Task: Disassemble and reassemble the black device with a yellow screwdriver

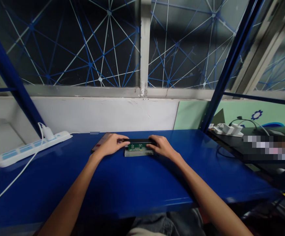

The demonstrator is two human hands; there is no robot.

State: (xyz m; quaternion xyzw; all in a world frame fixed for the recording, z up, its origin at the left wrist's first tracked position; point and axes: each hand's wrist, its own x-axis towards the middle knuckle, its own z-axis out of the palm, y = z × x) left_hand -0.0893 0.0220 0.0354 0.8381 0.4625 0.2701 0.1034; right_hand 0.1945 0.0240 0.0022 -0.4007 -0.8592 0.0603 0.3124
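Note:
A green circuit board (138, 147) stands near the far side of the blue table, between my two hands. A long black strip (139, 141) runs along its top, and a grey strip-shaped base (139, 153) lies under its front edge. My left hand (111, 144) grips the board's left end, thumb in front and fingers over the black strip. At the right end, my right hand (162, 146) closes the same way, its thumb against the board's face. How the board and the strips join is too small to make out. Under my left hand lies a flat dark-edged panel (97, 147).
A white power strip (34, 147) with a plugged-in charger lies at the table's left, its cable trailing forward. Blue posts (214, 85) rise at both sides. Beyond the blue table (122, 183) on the right, a black desk holds plugs and cables. A windowed wall stands behind.

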